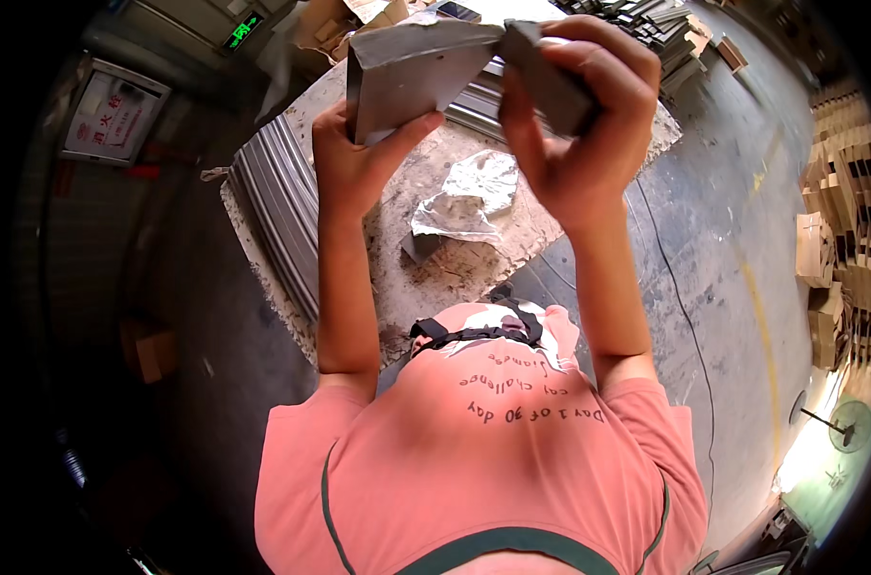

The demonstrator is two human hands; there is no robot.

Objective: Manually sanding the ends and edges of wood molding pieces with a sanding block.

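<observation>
In the head view, both forearms (344, 297) rise over the tabletop (392, 307). At upper centre, the left hand (351, 172) grips a wide grey piece (421, 77) from below, thumb spread, other fingers hidden; the right hand (598, 120) curls bent fingers around a dark block (553, 86).

Shirt (531, 460): pink; three curved lines of dark lettering, numerals included, upside down in view. Panel (114, 113): white, on the wall; large red characters, smaller red print beside them. Sign (244, 33): lit green; pictogram, upper left.
</observation>
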